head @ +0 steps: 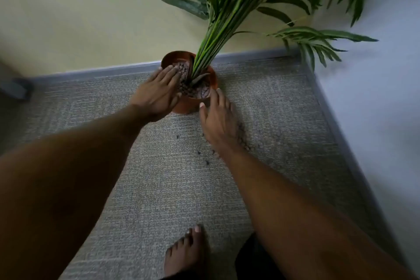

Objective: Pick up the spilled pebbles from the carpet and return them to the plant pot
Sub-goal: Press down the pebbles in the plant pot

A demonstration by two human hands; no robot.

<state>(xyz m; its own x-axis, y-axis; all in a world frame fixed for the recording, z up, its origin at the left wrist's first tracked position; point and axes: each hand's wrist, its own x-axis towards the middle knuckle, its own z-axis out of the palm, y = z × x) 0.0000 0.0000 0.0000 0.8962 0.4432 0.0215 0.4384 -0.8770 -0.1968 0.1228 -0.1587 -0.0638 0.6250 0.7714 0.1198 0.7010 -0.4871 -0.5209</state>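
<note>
A person is crouching over a grey carpet (pixel 172 188), seen from a camera on their head. A terracotta-coloured plant pot (pixel 205 79) is standing upright on the carpet near the wall, holding a leafy green plant (pixel 238 7) and already well filled with small brownish pebbles (pixel 195 90).

The left hand (pixel 156 93) is lying flat, palm down, across the pot's near-left rim, its fingers (pixel 170 73) extended, close together and resting on the pebbles inside, gripping nothing. The right hand (pixel 218 118) is resting on the carpet just beside the pot, fingers (pixel 221 98) spread loosely apart and holding nothing, one fingertip at the rim.

A few spilled pebbles (pixel 244 141) are lying on the carpet along the right edge of that hand, with dark specks (pixel 206 162) scattered nearer the person. A bare foot (pixel 186 254) is showing at the bottom.

The pebbles are probably light, hard and prone to rolling, so pinching them singly between fingertips, or sweeping them into a cupped palm, would suit them best.
</note>
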